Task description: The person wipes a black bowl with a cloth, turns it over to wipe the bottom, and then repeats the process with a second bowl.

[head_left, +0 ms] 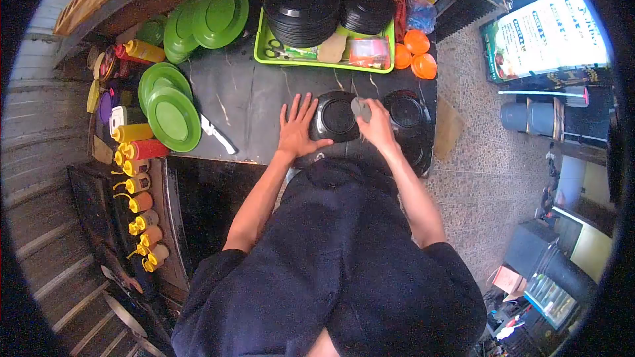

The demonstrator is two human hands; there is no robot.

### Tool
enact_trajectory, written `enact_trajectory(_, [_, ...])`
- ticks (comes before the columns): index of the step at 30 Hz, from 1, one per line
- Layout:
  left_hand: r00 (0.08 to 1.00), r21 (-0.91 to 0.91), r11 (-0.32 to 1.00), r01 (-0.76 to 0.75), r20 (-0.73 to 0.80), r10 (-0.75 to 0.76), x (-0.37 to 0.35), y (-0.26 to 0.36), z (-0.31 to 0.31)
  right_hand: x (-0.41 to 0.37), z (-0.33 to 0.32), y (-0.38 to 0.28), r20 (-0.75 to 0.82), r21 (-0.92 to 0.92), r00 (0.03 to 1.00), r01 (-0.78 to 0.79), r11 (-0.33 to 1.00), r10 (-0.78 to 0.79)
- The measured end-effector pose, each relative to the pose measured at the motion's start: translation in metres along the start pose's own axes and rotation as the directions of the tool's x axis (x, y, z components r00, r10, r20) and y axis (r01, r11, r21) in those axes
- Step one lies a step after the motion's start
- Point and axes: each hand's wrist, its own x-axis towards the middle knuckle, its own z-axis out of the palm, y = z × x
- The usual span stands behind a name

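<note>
On the dark counter (228, 112), my left hand (297, 125) lies with its fingers spread, its thumb reaching to the rim of a black plate (336, 118). My right hand (377, 125) is closed on a grey cloth (361, 109) at the right side of that plate. Just right of my right hand lies another black plate (405, 111), and a further dark one is partly visible below it, towards my body. What the cloth covers of the plate's edge is hidden.
A green tray (264, 53) at the back holds stacks of black plates (301, 6), scissors and packets. Orange bowls (423, 65) stand right of it. Green plates (173, 119), a white-handled knife (218, 135) and sauce bottles (145, 149) are at the left.
</note>
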Motion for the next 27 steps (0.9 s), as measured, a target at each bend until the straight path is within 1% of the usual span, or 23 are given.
enact_trajectory(1, [1.0,0.01,1.0,-0.001,0.009,0.001,-0.001,0.0,0.0,-0.011,0.0,0.002,-0.008,-0.004,0.999,-0.041,0.999,0.041])
enact_trajectory(3, [1.0,0.017,1.0,0.007,0.021,-0.008,-0.001,0.002,-0.001,-0.03,0.001,0.002,-0.006,-0.011,1.0,-0.019,1.0,0.019])
enact_trajectory(5, [0.999,0.028,1.0,0.011,0.03,-0.012,0.0,0.002,-0.003,-0.047,-0.001,-0.004,0.041,0.025,0.998,0.05,0.998,-0.051])
enact_trajectory(6, [1.0,0.012,1.0,0.011,0.019,-0.011,-0.001,0.002,-0.002,-0.051,-0.001,-0.005,0.018,0.071,0.996,0.082,0.994,-0.083])
enact_trajectory(7, [1.0,-0.005,1.0,0.008,0.008,-0.008,-0.001,0.002,-0.002,-0.05,-0.002,-0.005,0.01,0.071,0.996,0.085,0.994,-0.086])
enact_trajectory(9, [1.0,-0.011,1.0,-0.008,-0.003,0.008,-0.002,0.001,0.001,-0.046,-0.01,-0.001,0.151,0.065,0.988,0.005,0.998,-0.015])
enact_trajectory(10, [1.0,-0.018,1.0,-0.017,-0.011,0.017,-0.001,0.0,0.0,-0.035,-0.021,-0.005,0.239,0.064,0.969,-0.078,0.995,0.061])
enact_trajectory(11, [1.0,-0.012,1.0,-0.017,-0.016,0.017,0.0,-0.003,-0.001,-0.023,-0.029,-0.01,0.245,0.09,0.966,-0.11,0.99,0.085])
enact_trajectory(13, [1.0,-0.164,0.986,-0.015,0.008,0.017,-0.002,-0.009,-0.003,0.003,-0.028,-0.014,0.051,0.146,0.996,-0.079,0.986,0.073])
enact_trajectory(14, [1.0,-0.161,0.987,-0.013,0.009,0.015,-0.005,-0.012,-0.004,0.016,-0.025,-0.015,0.007,0.115,1.0,-0.017,0.993,0.017])
enact_trajectory(15, [1.0,-0.184,0.983,-0.025,-0.022,0.021,-0.007,-0.017,-0.001,0.032,-0.022,-0.016,-0.036,0.078,0.998,0.046,0.996,-0.043])
enact_trajectory(16, [0.998,-0.207,0.978,-0.037,-0.054,0.026,-0.009,-0.019,0.002,0.047,-0.013,-0.012,-0.014,0.049,1.0,0.026,0.998,-0.025])
enact_trajectory(17, [0.998,-0.208,0.978,-0.034,-0.053,0.024,-0.012,-0.019,0.006,0.056,-0.001,-0.009,-0.012,0.049,1.0,0.026,0.998,-0.025])
enact_trajectory(19, [0.997,-0.166,0.985,-0.039,-0.078,0.026,-0.012,-0.019,0.007,0.071,0.02,-0.018,0.132,-0.166,0.989,0.087,0.982,-0.065])
enact_trajectory(21, [0.996,-0.178,0.983,-0.034,-0.088,0.018,-0.01,-0.017,0.003,0.073,0.036,-0.031,0.18,-0.189,0.975,0.167,0.968,-0.133])
enact_trajectory(22, [0.996,-0.191,0.981,-0.026,-0.094,0.008,-0.011,-0.015,0.0,0.072,0.044,-0.034,0.153,-0.135,0.958,0.263,0.955,-0.242])
enact_trajectory(23, [0.995,-0.194,0.981,-0.01,-0.096,-0.008,-0.011,-0.015,-0.002,0.073,0.049,-0.036,0.167,-0.132,0.954,0.272,0.953,-0.249])
enact_trajectory(25, [0.996,-0.26,0.965,0.03,-0.073,-0.05,-0.009,-0.013,-0.007,0.067,0.058,-0.042,0.252,-0.135,0.892,0.416,0.899,-0.375])
enact_trajectory(27, [0.994,-0.261,0.965,0.04,-0.09,-0.066,-0.009,-0.013,-0.008,0.057,0.066,-0.053,0.27,-0.123,0.872,0.451,0.884,-0.408])
